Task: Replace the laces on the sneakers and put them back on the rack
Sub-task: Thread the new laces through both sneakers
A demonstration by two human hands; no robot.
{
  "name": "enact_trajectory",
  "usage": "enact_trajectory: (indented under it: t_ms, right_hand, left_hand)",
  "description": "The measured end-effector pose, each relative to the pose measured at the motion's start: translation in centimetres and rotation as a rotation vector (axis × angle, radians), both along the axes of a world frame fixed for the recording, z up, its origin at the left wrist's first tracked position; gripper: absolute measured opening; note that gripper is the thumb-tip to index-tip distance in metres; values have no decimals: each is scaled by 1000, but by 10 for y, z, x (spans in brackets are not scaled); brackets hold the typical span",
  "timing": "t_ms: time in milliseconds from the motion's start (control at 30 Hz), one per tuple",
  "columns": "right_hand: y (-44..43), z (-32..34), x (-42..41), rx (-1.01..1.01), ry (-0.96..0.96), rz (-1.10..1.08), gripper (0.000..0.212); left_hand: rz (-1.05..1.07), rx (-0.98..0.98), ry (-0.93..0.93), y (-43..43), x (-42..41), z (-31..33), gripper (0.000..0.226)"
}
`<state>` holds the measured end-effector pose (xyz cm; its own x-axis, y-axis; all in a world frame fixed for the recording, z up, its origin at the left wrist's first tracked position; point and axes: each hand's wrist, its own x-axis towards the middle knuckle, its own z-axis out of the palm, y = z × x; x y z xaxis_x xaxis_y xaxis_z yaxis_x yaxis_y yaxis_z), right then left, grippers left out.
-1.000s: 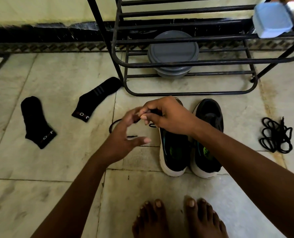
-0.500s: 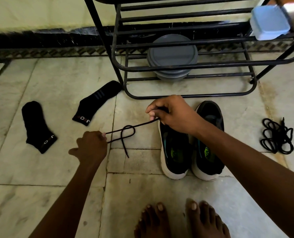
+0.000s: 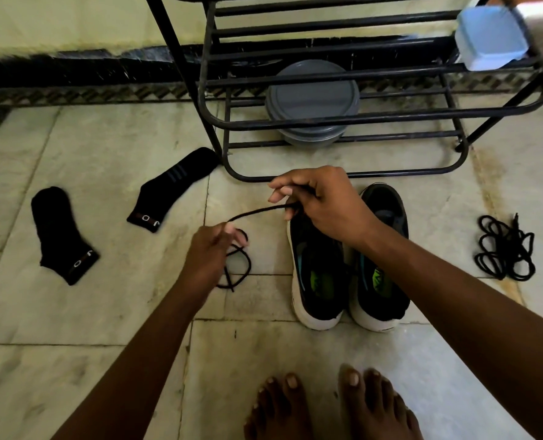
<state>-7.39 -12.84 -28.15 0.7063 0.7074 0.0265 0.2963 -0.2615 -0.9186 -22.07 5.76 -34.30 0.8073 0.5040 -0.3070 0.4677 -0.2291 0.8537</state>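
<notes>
Two black sneakers with white soles stand side by side on the tiled floor, the left sneaker point(image 3: 318, 281) and the right sneaker point(image 3: 381, 274), toes toward the black metal rack point(image 3: 327, 122). My right hand point(image 3: 321, 201) hovers over the left sneaker's toe end and pinches a black lace point(image 3: 257, 212). That lace runs left to my left hand point(image 3: 213, 249), which grips it; the slack loops onto the floor below my fingers. A second bundle of black laces point(image 3: 505, 247) lies on the floor at the right.
Two black socks point(image 3: 62, 235) point(image 3: 171, 188) lie on the floor at the left. A grey lidded container point(image 3: 311, 100) sits under the rack and a pale blue box point(image 3: 491, 38) rests on a rack shelf. My bare feet point(image 3: 327, 404) stand at the bottom edge.
My left hand pulled the lace out to the left, then came back toward the sneaker. The lace's slack now loops on the floor. My right hand stayed over the left sneaker.
</notes>
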Motion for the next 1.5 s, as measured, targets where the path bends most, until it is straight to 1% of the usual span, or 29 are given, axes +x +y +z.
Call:
enact_trajectory:
  t_ms: [33,67,133,167,200,233,267,300,333,367,400,433,467,500,533,567,600,633,667,733,800,867,900,1000,1067,1133,1233,1367,1500]
  right_hand:
    - [-1,-1,1,4,16,-8,23]
    - [-1,-2,1,11,34,-16,24]
    - [0,-2,1,30,68,-22,24]
    - [1,-1,0,38,82,-16,24]
    - [2,0,-1,43,89,0,24]
    - [4,1,-3,50,91,21,24]
    - [5,2,-5,54,87,42,24]
    - [7,3,-6,59,81,61,24]
    - [8,5,-7,63,69,77,24]
    - [9,5,-8,67,54,85,25]
    - [10,6,-8,66,33,82,25]
    - [10,6,-8,64,12,70,25]
    - [8,6,-6,61,-12,54,25]
    - [6,6,-5,63,-34,35,24]
    - [3,6,-4,65,-65,16,24]
    - [1,6,-2,58,-113,-2,24]
    - [-1,6,0,41,-171,-17,26]
    - [-2,5,1,21,-218,-31,28]
    - [-3,5,2,5,-243,-43,29]
    - [-4,5,4,1,-237,-31,31]
    - [-1,4,2,25,-179,31,30]
    - [3,1,-1,31,-158,93,28]
    - [4,-1,-4,27,-156,112,27]
    - [9,-6,-12,10,-124,147,23]
    - [12,-7,-17,-4,-123,161,21]
    - [15,-6,-22,-33,-164,198,20]
    - [18,-10,-25,-136,-175,279,22]
    - [21,-13,-30,-266,-206,351,27]
    - [15,-14,-29,-292,-154,366,33]
  left_hand:
    - [61,90,73,10,-1,-10,45]
    - [98,185,212,18,-3,-16,43]
    - [51,443,596,20,-5,-13,30]
    - [1,537,676,17,-5,-13,37]
    - [-41,569,603,13,-4,-10,56]
    - [-90,547,413,8,-1,-7,73]
    - [-159,474,187,2,1,-3,84]
    - [-247,379,25,-6,4,1,88]
    - [-340,311,-72,-15,9,5,84]
    - [-399,241,-117,-22,12,6,71]
    - [-434,186,-144,-29,16,8,51]
    - [-430,130,-176,-35,19,12,27]
    - [-400,93,-209,-37,21,12,9]
    - [-354,99,-235,-35,20,8,17]
    - [-315,153,-219,-30,18,3,26]
    - [-258,263,-166,-23,16,-1,30]
    - [-199,390,-90,-14,14,-6,31]
    - [-126,465,-22,-8,13,-5,31]
    - [-34,474,23,0,14,-4,30]
    - [88,338,20,14,18,-3,21]
    - [92,195,-31,26,21,-3,12]
    - [52,145,-20,31,17,-7,30]
    - [48,175,7,30,11,-10,32]
    - [125,328,110,16,-18,-22,17]
    - [169,369,152,1,-43,-29,14]
    - [201,372,170,-14,-67,-38,18]
    - [202,355,201,-30,-91,-50,22]
    - [139,421,232,-37,-90,-60,29]
    - [221,457,343,-43,-77,-61,34]
